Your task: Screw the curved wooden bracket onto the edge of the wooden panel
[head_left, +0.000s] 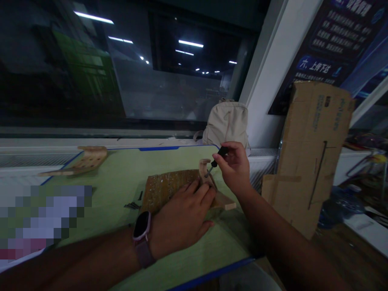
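Observation:
My right hand (235,165) pinches the black handle of a small screwdriver (222,152). The screwdriver's metal shaft slants down, and its tip meets a curved wooden piece (203,169). My left hand (184,214), with a watch (142,226) on its wrist, holds this wooden piece down, fingers laid over its middle. Under the hand and the wood lies a tape-covered piece of cardboard (157,186). Several dark screws (131,205) are scattered to the left of the cardboard. My left fingers hide part of the wood, so any screw under the screwdriver tip cannot be made out.
Another curved wooden piece with holes (91,159) rests at the far left of the green tabletop (127,165), which has a blue edge. Behind it, a beige backpack (227,121) leans by the window. A tall cardboard sheet (315,153) and a water bottle (341,206) stand at right.

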{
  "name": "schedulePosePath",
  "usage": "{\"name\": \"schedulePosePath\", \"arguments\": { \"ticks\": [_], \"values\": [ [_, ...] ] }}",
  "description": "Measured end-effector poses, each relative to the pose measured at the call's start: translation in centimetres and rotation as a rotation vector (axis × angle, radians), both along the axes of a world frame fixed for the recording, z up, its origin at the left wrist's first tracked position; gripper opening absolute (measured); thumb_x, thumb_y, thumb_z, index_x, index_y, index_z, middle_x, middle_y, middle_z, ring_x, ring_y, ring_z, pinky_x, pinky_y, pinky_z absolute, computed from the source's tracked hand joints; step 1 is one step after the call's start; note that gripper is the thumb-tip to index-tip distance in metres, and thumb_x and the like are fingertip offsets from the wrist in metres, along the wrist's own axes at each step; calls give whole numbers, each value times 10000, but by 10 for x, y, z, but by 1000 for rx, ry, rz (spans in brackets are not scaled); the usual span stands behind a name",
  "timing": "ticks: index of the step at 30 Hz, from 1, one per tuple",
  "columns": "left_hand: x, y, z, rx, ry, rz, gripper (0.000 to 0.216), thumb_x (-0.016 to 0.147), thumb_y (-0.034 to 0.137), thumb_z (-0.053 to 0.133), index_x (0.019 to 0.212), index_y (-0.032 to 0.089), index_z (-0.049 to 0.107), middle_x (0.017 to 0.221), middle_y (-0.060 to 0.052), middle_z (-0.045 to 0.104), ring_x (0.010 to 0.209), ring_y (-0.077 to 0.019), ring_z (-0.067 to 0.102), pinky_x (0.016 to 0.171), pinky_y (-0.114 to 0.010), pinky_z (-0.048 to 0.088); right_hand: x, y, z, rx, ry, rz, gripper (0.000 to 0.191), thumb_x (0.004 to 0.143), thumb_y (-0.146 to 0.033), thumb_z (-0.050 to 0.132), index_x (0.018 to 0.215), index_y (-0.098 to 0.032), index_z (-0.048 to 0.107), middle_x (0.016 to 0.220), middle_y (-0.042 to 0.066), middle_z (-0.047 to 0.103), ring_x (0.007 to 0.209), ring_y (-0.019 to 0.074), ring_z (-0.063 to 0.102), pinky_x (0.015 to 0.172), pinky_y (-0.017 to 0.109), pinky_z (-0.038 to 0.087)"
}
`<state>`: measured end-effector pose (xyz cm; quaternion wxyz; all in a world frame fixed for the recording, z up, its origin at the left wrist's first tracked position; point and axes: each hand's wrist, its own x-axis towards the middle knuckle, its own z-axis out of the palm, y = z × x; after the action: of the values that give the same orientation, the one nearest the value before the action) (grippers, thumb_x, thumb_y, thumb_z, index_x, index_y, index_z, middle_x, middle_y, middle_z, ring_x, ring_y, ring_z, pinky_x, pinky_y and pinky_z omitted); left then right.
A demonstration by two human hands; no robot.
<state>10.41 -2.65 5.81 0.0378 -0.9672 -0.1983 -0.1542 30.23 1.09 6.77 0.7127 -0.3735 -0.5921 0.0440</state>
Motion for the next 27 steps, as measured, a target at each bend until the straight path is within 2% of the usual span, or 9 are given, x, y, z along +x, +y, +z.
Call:
{"name": "schedulePosePath", "arguments": {
  "ticks": [4,6,9,14,17,21,24,27],
  "values": [
    [0,0,2,0,9,4,675,936,481,715,1429,94,466,1427,-185,579,1356,-377,528,1148,-537,454,-1,-5,0,-44,-72,41,255,954,-442,668,1157,-287,663,1041,44,691,937,181,697,777,335,615],
    [0,0,3,8,14,1,673,934,485,718,1422,90,475,1425,-188,580,1355,-381,527,1152,-536,449,-1,-5,0,-65,-74,100,269,981,-452,630,1194,-289,647,1087,54,716,966,189,728,832,368,632],
    [0,1,4,10,21,1,694,928,486,730,1430,81,474,1421,-188,581,1340,-383,534,1157,-537,446,-2,-3,-1,-79,-33,137,263,959,-421,675,1188,-299,633,1008,23,715,856,166,736,765,335,636],
    [1,0,3,3,22,0,755,918,480,745,1470,65,439,1423,-183,576,1331,-385,535,1151,-550,454,1,1,0,-24,-8,-14,272,855,-357,797,1064,-289,636,830,-27,601,715,136,612,572,240,536],
    [0,0,2,2,10,0,707,918,475,745,1438,82,472,1406,-171,585,1315,-374,547,1141,-545,466,1,-2,0,-17,-54,-21,244,905,-408,738,1099,-289,650,901,3,626,796,154,633,625,263,562],
    [0,1,3,17,10,1,655,920,481,737,1392,90,505,1382,-173,601,1307,-371,557,1142,-538,464,-2,-6,-1,-48,-92,85,250,989,-446,618,1187,-294,632,1081,48,697,950,181,714,789,344,628],
    [1,1,3,18,11,-4,688,922,490,732,1419,84,481,1401,-177,593,1324,-373,547,1158,-534,447,-4,-4,0,-60,-51,159,255,969,-421,660,1187,-298,611,1020,24,710,870,162,732,756,325,629],
    [1,0,3,10,22,-7,713,923,502,732,1434,83,465,1404,-172,593,1333,-371,540,1164,-537,438,-3,-1,1,-16,6,72,275,885,-385,772,1080,-288,605,872,-26,653,740,128,667,642,256,577]
  ]
}}
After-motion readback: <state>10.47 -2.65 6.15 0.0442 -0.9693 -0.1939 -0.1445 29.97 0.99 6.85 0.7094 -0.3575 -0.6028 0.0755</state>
